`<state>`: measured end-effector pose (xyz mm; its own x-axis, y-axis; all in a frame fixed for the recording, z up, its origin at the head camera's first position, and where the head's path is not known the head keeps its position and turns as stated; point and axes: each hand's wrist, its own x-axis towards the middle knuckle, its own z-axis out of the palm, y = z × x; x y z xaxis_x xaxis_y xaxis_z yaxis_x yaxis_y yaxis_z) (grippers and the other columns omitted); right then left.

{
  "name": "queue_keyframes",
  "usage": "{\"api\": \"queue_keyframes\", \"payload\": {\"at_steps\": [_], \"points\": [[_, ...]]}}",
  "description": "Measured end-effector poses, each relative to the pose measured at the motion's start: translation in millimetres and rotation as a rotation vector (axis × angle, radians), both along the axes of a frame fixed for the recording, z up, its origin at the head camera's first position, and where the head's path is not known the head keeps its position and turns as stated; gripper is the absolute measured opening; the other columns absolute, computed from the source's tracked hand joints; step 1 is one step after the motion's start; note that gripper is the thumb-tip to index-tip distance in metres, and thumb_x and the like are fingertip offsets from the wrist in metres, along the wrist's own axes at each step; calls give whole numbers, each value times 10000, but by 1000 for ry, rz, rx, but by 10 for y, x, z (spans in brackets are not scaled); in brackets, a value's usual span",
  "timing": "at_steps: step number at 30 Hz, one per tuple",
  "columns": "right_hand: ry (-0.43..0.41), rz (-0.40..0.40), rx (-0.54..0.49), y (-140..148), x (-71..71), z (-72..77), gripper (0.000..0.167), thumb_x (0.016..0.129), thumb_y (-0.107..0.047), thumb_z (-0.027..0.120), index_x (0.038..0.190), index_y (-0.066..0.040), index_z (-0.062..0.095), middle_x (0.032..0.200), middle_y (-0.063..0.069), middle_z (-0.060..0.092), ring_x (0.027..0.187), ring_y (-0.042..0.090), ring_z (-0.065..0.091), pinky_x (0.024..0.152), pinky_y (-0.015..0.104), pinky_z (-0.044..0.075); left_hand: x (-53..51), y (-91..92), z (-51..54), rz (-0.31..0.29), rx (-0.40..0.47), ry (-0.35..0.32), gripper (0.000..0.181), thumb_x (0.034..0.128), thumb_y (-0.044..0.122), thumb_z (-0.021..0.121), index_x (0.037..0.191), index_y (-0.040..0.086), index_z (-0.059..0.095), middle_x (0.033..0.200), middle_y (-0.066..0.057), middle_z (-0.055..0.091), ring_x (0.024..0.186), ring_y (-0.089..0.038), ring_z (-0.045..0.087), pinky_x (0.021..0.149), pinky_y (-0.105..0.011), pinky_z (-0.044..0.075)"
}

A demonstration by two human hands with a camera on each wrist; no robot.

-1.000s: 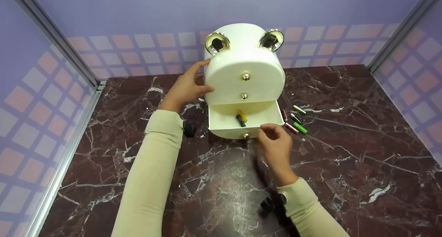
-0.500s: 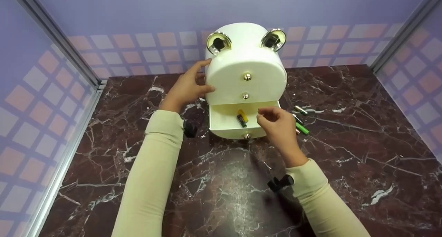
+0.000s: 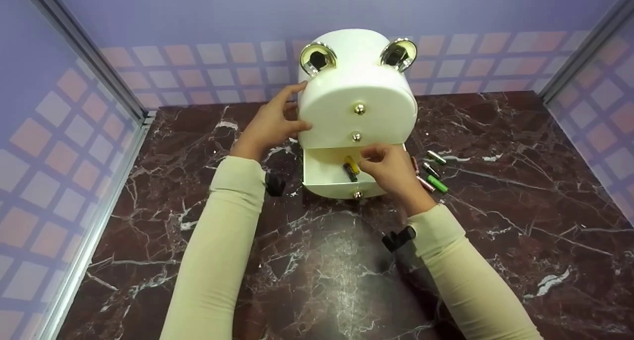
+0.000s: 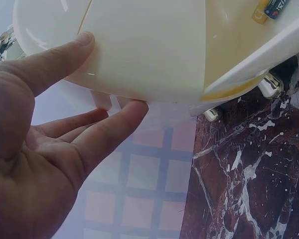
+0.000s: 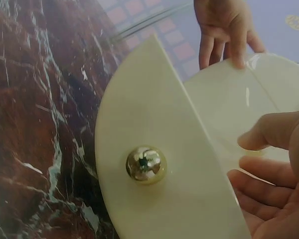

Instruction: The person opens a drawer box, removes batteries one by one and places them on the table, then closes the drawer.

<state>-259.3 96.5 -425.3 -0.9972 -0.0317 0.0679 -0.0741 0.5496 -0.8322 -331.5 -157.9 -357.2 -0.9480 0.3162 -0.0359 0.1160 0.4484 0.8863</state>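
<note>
A white rounded drawer box (image 3: 356, 94) with gold knobs stands on the table, its bottom drawer (image 3: 322, 174) pulled out. In that drawer lie a yellow battery (image 3: 352, 163) and a dark battery (image 3: 350, 172), side by side. My left hand (image 3: 271, 123) rests on the box's left side; in the left wrist view the thumb (image 4: 60, 57) touches its surface and the fingers lie along the edge. Over the drawer's right part is my right hand (image 3: 389, 167), near the batteries. The right wrist view shows its thumb and loosely bent fingers apart, nothing between them.
To the right of the box several batteries lie loose on the dark marble table (image 3: 495, 191), among them a green battery (image 3: 437, 183). Two gold-rimmed ears (image 3: 318, 60) stick up from the box. A tiled wall stands close behind it.
My right hand has moved from the drawer's front right corner inward and leftward over the drawer, closer to the two batteries. The left hand stays on the box. The view has shifted slightly.
</note>
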Motion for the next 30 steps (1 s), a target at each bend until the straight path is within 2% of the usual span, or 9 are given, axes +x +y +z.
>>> {"api": "queue_keyframes", "payload": {"at_steps": [6,10,14,16,18,20,23,27,30], "points": [[-16,87,119,-31,-107,0,324,823,-192,691,1081,2,709,1087,136,726,990,271,691,886,386,557,9,-6,-14,2,-30,0,862,806,103,769,1483,401,326,1541,-115,384,1352,-246,468,859,-313,588],[32,129,244,-60,-165,9,311,796,-163,672,1064,-16,731,1114,120,721,954,280,697,847,393,567,13,-13,-14,4,-39,1,858,808,115,770,1483,400,325,1543,-118,381,1360,-244,460,867,-314,585],[104,187,333,-97,-236,-1,138,783,-102,633,805,3,721,829,106,705,730,255,628,653,333,511,19,-11,-6,11,-22,-1,860,805,101,769,1479,405,330,1538,-124,387,1347,-251,475,872,-316,583],[110,209,374,-120,-271,-9,151,809,-118,631,691,-29,666,730,69,653,673,240,560,597,319,441,24,-8,-2,13,-12,-2,860,804,91,767,1478,402,334,1534,-129,392,1333,-257,490,864,-310,585],[80,238,411,-141,-304,-17,212,839,-136,631,645,-53,614,714,60,626,676,252,530,604,334,421,27,-3,-1,11,-6,-3,860,803,85,766,1479,398,335,1534,-132,392,1326,-259,498,859,-305,586],[35,260,441,-157,-328,-26,165,848,-144,646,696,-83,665,814,40,686,760,246,582,695,348,478,25,0,3,8,-5,-6,865,804,82,764,1483,395,329,1534,-138,389,1321,-265,502,859,-307,587],[-22,318,506,-173,-367,-36,138,843,-119,632,714,-73,621,772,58,642,776,263,571,740,391,484,13,0,8,7,-14,1,863,804,84,767,1485,385,331,1527,-145,399,1328,-257,493,851,-310,589],[-2,411,604,-186,-409,-32,184,845,-78,586,681,-94,503,657,53,516,717,273,518,712,416,476,-1,0,15,9,-29,9,863,800,91,773,1481,390,335,1522,-147,407,1350,-241,471,851,-311,589],[36,471,656,-188,-434,-23,218,857,-58,571,671,-102,465,684,55,536,741,275,532,743,422,495,-5,5,18,10,-30,0,870,798,97,775,1476,415,333,1536,-136,387,1374,-230,442,869,-311,585]]}}
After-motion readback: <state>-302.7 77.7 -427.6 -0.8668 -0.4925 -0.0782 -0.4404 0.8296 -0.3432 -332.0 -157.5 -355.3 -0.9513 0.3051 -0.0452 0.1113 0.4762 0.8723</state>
